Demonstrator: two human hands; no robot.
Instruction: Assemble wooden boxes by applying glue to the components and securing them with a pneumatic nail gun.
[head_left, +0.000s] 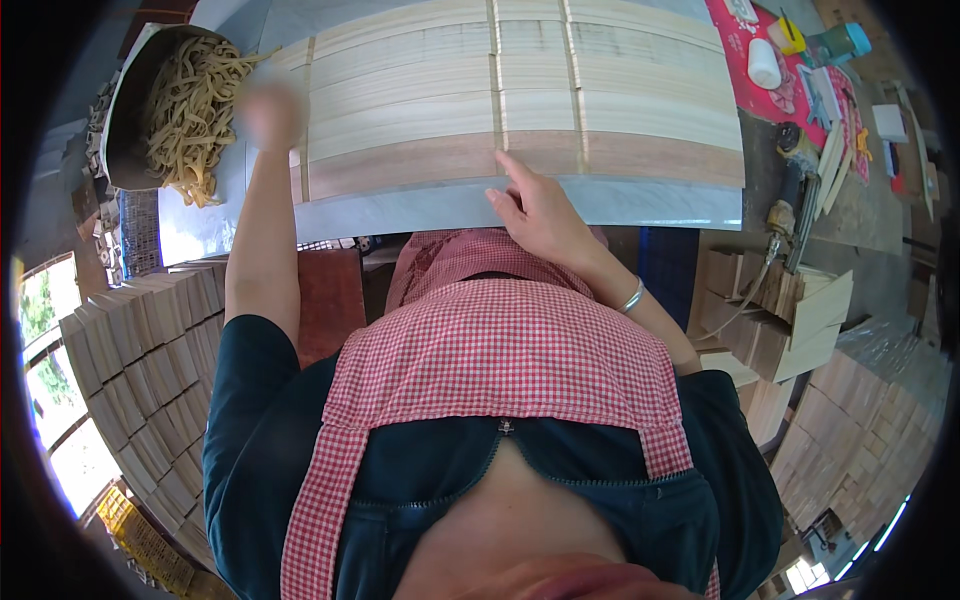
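Observation:
Pale wooden boards (400,105) lie side by side on a grey-topped table (520,205), the nearest row browner than the rest. Narrow tan lines (577,100) run across them from far to near; whether these are bands or gaps I cannot tell. My right hand (540,210) is at the near edge, index finger stretched to the brown row beside one line, thumb apart, nothing visibly held. At the boards' left end is my left hand (270,115), blurred, its fingers unreadable. It is close to an open box (125,120) heaped with tan loops like rubber bands (195,110).
Right of the boards, a red cloth (735,50) carries a white bottle (764,65) and a teal-lidded jar (845,42). A hand tool with a hose (785,205) hangs nearby. Stacked wood pieces stand at lower left (150,350) and lower right (860,420).

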